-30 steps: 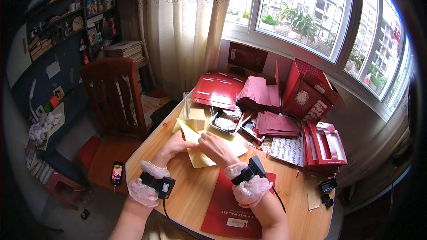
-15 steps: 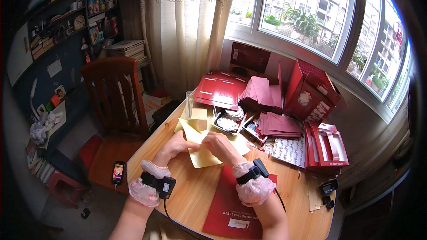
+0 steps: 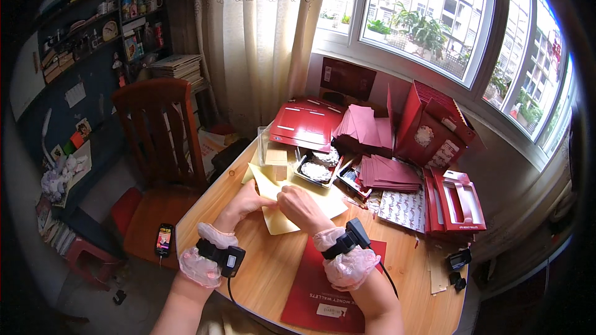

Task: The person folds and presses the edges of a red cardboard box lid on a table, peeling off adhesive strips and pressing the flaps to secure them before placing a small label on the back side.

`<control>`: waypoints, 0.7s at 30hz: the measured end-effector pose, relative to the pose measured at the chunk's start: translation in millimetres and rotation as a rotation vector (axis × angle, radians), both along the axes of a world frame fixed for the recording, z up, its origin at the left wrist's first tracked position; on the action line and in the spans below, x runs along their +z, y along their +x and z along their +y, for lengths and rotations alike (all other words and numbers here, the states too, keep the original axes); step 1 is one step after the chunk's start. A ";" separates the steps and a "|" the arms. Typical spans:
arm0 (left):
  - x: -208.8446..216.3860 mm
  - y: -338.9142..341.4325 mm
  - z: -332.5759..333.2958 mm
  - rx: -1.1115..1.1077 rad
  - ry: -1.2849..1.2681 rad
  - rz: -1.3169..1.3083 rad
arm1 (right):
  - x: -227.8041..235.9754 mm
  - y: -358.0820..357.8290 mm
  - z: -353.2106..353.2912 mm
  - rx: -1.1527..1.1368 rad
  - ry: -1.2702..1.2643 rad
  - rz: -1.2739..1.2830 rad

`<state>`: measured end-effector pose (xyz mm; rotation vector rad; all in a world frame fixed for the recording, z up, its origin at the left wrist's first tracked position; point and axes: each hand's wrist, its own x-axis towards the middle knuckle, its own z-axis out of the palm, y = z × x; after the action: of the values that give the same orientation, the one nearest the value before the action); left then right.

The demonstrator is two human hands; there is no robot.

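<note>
- Grip: both hands meet on a yellow sheet (image 3: pixel 282 222); left hand (image 3: pixel 243 201) at its left side, thumb reaching toward the right hand (image 3: pixel 299 206); the right has its fingers curled in, knuckles up, fingertips hidden; cannot tell for either hand whether it pinches the paper or only presses on it.
- Sheet: directly under and between the hands; one part rises to a point just beyond the left fingers, a corner lies on the near side of the grip; more yellow paper (image 3: pixel 332 203) shows just right of the right hand.
- Just beyond the grip: clear plastic box (image 3: pixel 262 144) with a tan block (image 3: pixel 276 157) at it; to the right of these, a black tray (image 3: pixel 312 182) holding white crumpled-looking pieces (image 3: pixel 315 171); behind, a glossy red folder (image 3: pixel 304 125).
- Beyond and right of the grip: two piles of dusky pink envelopes, a far pile (image 3: pixel 360 125) and a nearer pile (image 3: pixel 390 174); past them, a large red box (image 3: pixel 437 121), open.
- Right of the grip: white patterned sheet (image 3: pixel 402 209); next to it, red packaging (image 3: pixel 460 201) with a cut-out window.
- Near side of the grip: dark red flat folder (image 3: pixel 310 282) on the wooden table (image 3: pixel 264 273), partly under the right wrist; pink cuff and black strapped device on each wrist.
- Well left of the grip: lit phone (image 3: pixel 164 239) on the seat of a wooden chair (image 3: pixel 155 130).
</note>
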<state>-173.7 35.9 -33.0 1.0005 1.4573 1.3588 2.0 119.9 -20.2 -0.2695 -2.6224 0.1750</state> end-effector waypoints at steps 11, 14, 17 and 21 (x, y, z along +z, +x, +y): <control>-7.4 -2.1 3.5 -0.049 -0.013 -0.050 | -4.6 -2.0 4.6 -0.058 -0.202 0.072; -8.3 -8.4 -1.7 -0.049 -0.001 -0.015 | 7.5 -0.2 -1.9 -0.022 -0.363 0.112; -6.8 -7.4 -0.7 -0.065 -0.023 0.025 | 3.0 3.0 5.4 -0.042 -0.458 0.122; 0.8 -0.8 -3.5 -0.078 -0.033 -0.026 | -8.6 6.0 15.5 -0.029 -0.512 0.179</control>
<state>-174.5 32.4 -32.2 1.0048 1.4033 1.2829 8.0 135.4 -28.8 -0.4401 -2.3555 0.8239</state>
